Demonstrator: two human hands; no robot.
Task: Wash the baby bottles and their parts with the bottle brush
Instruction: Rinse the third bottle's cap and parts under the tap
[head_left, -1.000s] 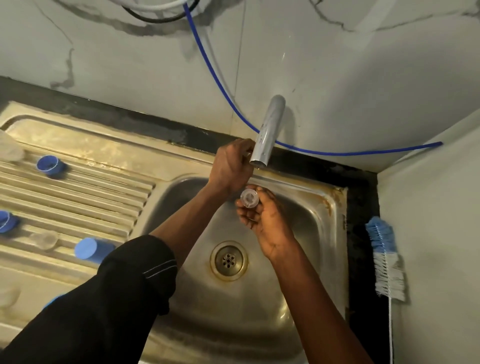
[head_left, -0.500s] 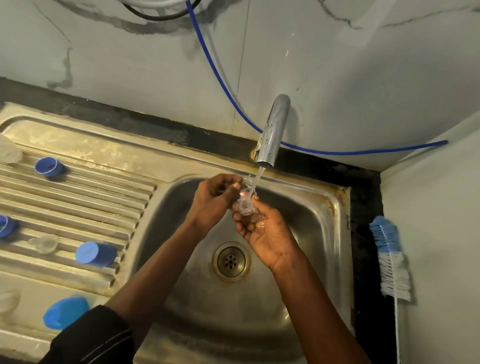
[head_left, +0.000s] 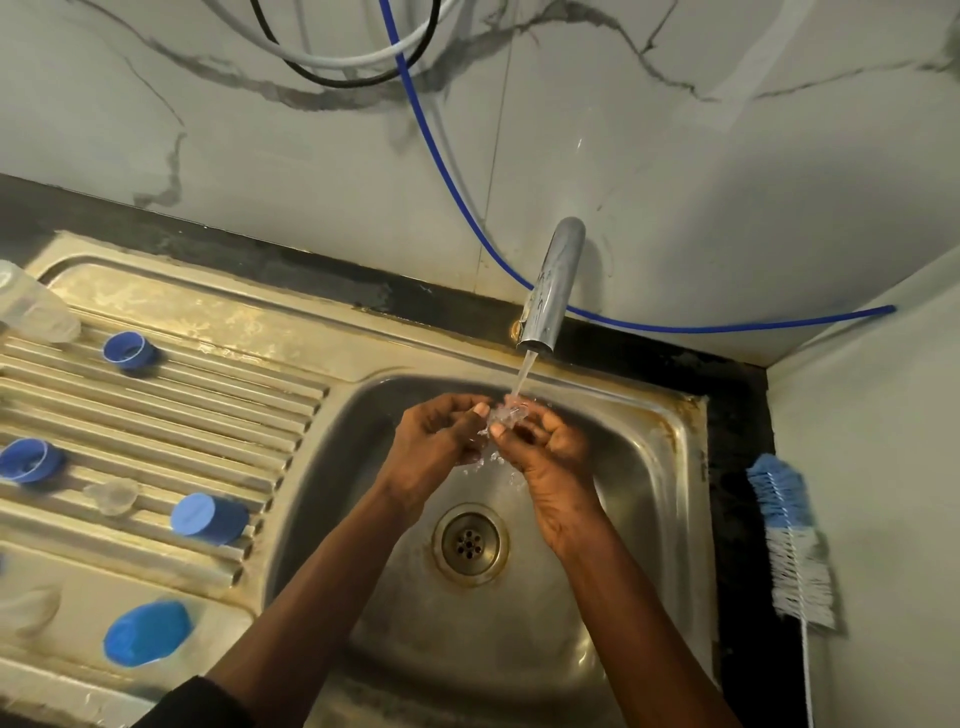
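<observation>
Left hand and right hand meet over the sink basin, fingertips of both pinching one small clear teat. Teat sits right under the tap spout, with the water stream hitting it and splashing down between the palms. Drain lies below the hands.

Bottle brush lies on the dark worktop right of the sink, blue-and-white bristles against the side wall, well apart from both hands.

On the ribbed drainboard to the left:
- two blue screw rings
- blue cap on its side
- second clear teat between them
- clear bottle at the far left edge, partly cut off
- blurred blue part near the front; can't tell what kind

Blue hose runs down the marble wall behind the spout.
</observation>
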